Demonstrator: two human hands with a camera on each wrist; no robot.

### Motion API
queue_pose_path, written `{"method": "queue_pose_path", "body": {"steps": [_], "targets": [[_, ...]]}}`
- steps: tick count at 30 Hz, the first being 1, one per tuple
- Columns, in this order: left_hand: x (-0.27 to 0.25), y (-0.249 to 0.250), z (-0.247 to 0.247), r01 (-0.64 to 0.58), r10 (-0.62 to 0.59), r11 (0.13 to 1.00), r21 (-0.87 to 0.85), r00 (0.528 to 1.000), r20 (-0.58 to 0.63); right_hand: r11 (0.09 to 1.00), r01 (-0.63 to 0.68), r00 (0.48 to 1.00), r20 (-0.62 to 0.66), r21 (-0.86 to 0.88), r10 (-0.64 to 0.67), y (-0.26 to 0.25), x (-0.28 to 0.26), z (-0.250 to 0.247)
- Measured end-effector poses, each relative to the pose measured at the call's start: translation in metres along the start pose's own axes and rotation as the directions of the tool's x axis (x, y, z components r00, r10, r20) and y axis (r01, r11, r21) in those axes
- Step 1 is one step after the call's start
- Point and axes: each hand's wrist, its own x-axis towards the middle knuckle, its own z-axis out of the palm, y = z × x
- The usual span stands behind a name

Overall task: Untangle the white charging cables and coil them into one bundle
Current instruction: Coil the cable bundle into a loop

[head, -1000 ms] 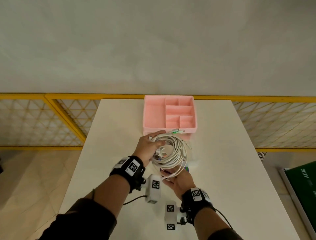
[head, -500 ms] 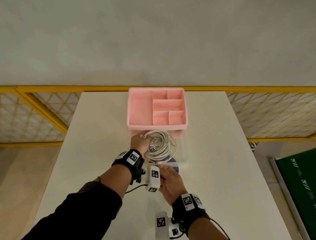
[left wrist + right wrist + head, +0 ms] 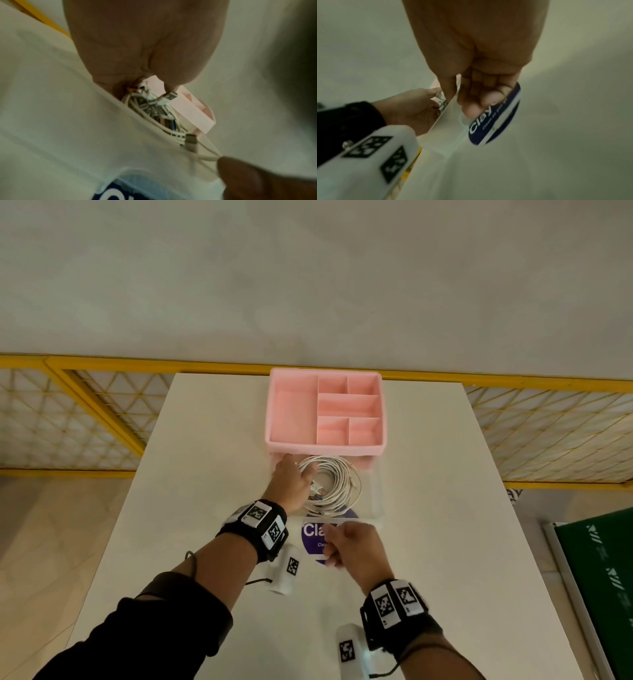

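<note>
The white charging cables (image 3: 334,486) form one round coil inside a clear plastic box (image 3: 376,494) just in front of the pink organiser. My left hand (image 3: 291,484) is in the box at the coil's left side, with the thumb over the loops and the fingers around the plugs. The left wrist view shows the cables (image 3: 150,108) and a USB plug (image 3: 169,96) under the palm. My right hand (image 3: 346,546) grips the box's near wall by its purple label (image 3: 313,534). In the right wrist view its fingers (image 3: 481,97) curl over that wall.
A pink compartment organiser (image 3: 325,445) stands behind the clear box at the far side of the white table (image 3: 212,460). A yellow mesh fence (image 3: 85,422) runs behind and to both sides. A green board (image 3: 609,570) lies on the floor at the right.
The coil was held up in both hands; now it is down in the clear box. My right hand has let go of the cables and taken hold of the box's near wall.
</note>
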Motion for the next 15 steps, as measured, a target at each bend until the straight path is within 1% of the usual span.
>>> {"method": "queue_pose_path", "body": {"steps": [1, 2, 3, 5, 7, 8, 9, 10, 11, 12, 13, 14, 15], "targets": [[-0.005, 0.003, -0.004, -0.03, 0.03, 1.0, 0.007, 1.0, 0.002, 0.983, 0.104, 0.993, -0.039, -0.154, -0.111, -0.005, -0.001, -0.007], [-0.011, 0.005, -0.008, -0.052, 0.052, 0.998, 0.03, 0.999, 0.003, 0.935, 0.207, 0.969, -0.07, -0.288, -0.236, -0.01, -0.002, -0.013], [-0.018, 0.006, -0.011, -0.073, 0.074, 0.996, 0.06, 0.997, -0.008, 0.872, 0.3, 0.931, -0.08, -0.387, -0.356, -0.015, -0.002, -0.017], [-0.033, 0.004, -0.018, -0.146, 0.153, 0.986, 0.085, 0.985, -0.076, 0.733, 0.464, 0.828, -0.051, -0.498, -0.558, -0.028, 0.001, -0.023], [-0.046, -0.006, -0.025, -0.216, 0.219, 0.976, 0.035, 0.961, -0.17, 0.572, 0.552, 0.731, 0.022, -0.606, -0.682, -0.038, 0.009, -0.028], [-0.053, -0.012, -0.03, -0.236, 0.227, 0.972, -0.016, 0.949, -0.217, 0.495, 0.569, 0.703, 0.077, -0.657, -0.707, -0.041, 0.016, -0.029], [-0.063, -0.017, -0.035, -0.26, 0.237, 0.964, -0.053, 0.935, -0.264, 0.435, 0.573, 0.697, 0.134, -0.694, -0.705, -0.043, 0.023, -0.029], [-0.073, -0.023, -0.039, -0.29, 0.257, 0.954, -0.068, 0.916, -0.308, 0.391, 0.572, 0.708, 0.193, -0.721, -0.679, -0.044, 0.03, -0.029], [-0.085, -0.031, -0.043, -0.315, 0.278, 0.947, -0.06, 0.901, -0.333, 0.364, 0.566, 0.734, 0.25, -0.74, -0.632, -0.044, 0.036, -0.027], [-0.097, -0.04, -0.046, -0.328, 0.292, 0.943, -0.061, 0.898, -0.329, 0.349, 0.552, 0.765, 0.293, -0.757, -0.574, -0.044, 0.04, -0.024], [-0.11, -0.049, -0.048, -0.321, 0.287, 0.944, -0.073, 0.91, -0.3, 0.342, 0.525, 0.802, 0.319, -0.779, -0.505, -0.044, 0.045, -0.021], [-0.124, -0.059, -0.051, -0.296, 0.265, 0.951, -0.096, 0.932, -0.246, 0.326, 0.496, 0.83, 0.329, -0.805, -0.45, -0.044, 0.048, -0.018], [-0.138, -0.069, -0.053, -0.257, 0.234, 0.959, -0.119, 0.956, -0.179, 0.309, 0.469, 0.848, 0.325, -0.827, -0.419, -0.044, 0.051, -0.016]]}}
